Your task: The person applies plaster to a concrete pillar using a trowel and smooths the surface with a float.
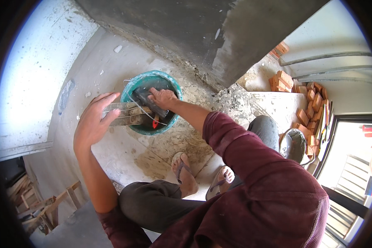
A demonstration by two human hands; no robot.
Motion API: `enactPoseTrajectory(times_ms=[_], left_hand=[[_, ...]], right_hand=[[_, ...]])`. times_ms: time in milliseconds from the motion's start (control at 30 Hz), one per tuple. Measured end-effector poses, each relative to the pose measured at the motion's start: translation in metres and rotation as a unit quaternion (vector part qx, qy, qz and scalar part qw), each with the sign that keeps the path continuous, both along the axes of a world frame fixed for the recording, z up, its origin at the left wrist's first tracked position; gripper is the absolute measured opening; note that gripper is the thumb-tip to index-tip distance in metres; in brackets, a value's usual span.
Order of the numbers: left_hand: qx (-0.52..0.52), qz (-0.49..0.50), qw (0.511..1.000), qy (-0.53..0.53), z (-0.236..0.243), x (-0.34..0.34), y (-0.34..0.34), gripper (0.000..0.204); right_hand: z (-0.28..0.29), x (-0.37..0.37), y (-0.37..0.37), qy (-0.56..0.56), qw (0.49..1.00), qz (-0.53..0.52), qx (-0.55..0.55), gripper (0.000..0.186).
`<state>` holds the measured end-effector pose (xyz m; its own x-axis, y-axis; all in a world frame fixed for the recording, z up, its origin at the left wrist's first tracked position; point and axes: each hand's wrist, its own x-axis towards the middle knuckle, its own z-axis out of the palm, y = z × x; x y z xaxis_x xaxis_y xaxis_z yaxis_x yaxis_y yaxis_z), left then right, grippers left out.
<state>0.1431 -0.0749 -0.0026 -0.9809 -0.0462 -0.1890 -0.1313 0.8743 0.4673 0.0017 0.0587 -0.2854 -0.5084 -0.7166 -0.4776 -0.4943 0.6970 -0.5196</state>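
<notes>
My right hand (164, 99) reaches into a round green bucket (179, 89) and grips a dark grey, wet-looking flat piece (141, 94). Its exact kind is unclear, and part of the hand's grip is hidden. Left of the bucket, my left hand (96, 118) has its fingers and thumb spread around the end of a flat, grey-stained board-like tool (126, 120), which leans out over the rim. Whether they press on it cannot be made out. Inside the bucket, a red-handled tool (156, 121) shows next to a thin pale wire handle (137, 104).
Stacked orange bricks (314, 105) stand at the right, beside a dark mortar-stained bucket (292, 144). Ahead is a grey plastered wall (186, 37). Wood scraps (49, 208) lie at the lower left. My sandalled feet (185, 171) rest on the stained floor.
</notes>
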Motion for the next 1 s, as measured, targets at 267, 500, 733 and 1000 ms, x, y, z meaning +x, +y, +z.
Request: enactPoseTrajectory(times_ms=[267, 500, 733, 1000], left_hand=[[0.044, -0.001, 0.984, 0.173, 0.055, -0.011, 0.032, 0.045], [0.104, 0.11, 0.915, 0.375, 0.057, -0.021, 0.061, 0.04], [0.143, 0.242, 0.858, 0.43, -0.001, -0.029, 0.069, 0.037], [0.143, 0.209, 0.847, 0.467, -0.03, -0.08, 0.077, 0.045]], right_hand=[[-0.017, -0.017, -0.028, -0.061, 0.974, -0.199, -0.085, 0.054], [0.028, 0.018, -0.007, -0.08, 0.936, -0.233, -0.252, 0.053], [0.057, 0.031, 0.016, -0.015, 0.928, -0.186, -0.321, 0.04], [0.061, 0.045, 0.047, 0.11, 0.904, -0.171, -0.377, 0.034]])
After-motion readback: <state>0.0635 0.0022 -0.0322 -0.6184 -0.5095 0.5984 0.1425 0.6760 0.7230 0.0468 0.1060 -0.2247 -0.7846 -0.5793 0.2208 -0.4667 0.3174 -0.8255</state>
